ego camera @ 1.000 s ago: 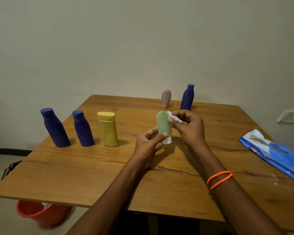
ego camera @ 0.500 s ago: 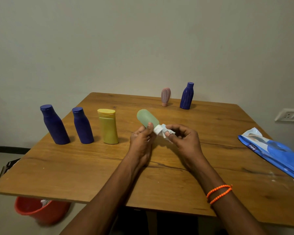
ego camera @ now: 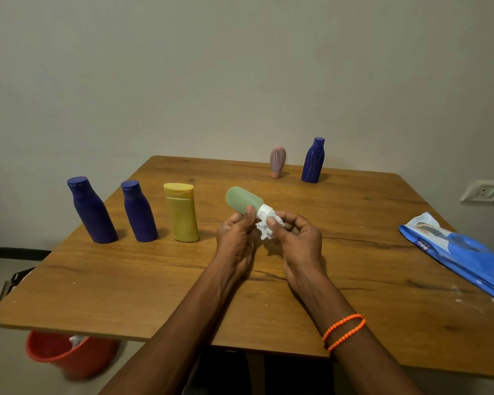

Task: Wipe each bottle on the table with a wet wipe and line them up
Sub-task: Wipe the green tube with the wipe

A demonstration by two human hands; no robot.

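Surface: a wooden table is being shown against a plain pale wall, with a wall socket at the right.
Left hand: the left hand is being kept curled around the green bottle, thumb pressed on its side.
Green bottle: it is being held above the table's middle, tilted, rounded end up and to the left, white cap end toward the right hand.
Right hand: the right hand is being closed on a crumpled white wet wipe, which is being pressed around the cap end.
Left row: 2 dark blue bottles and 1 yellow bottle are being left standing side by side, upright.
Far edge: 1 pink bottle and 1 ribbed blue bottle are being left standing apart from the row.
Right edge: a blue wipes packet is being left lying flat.
Wrist: 2 loops of an orange bead bracelet are being worn on the right wrist.
Floor: an orange bucket is being partly hidden under the table's near left corner.
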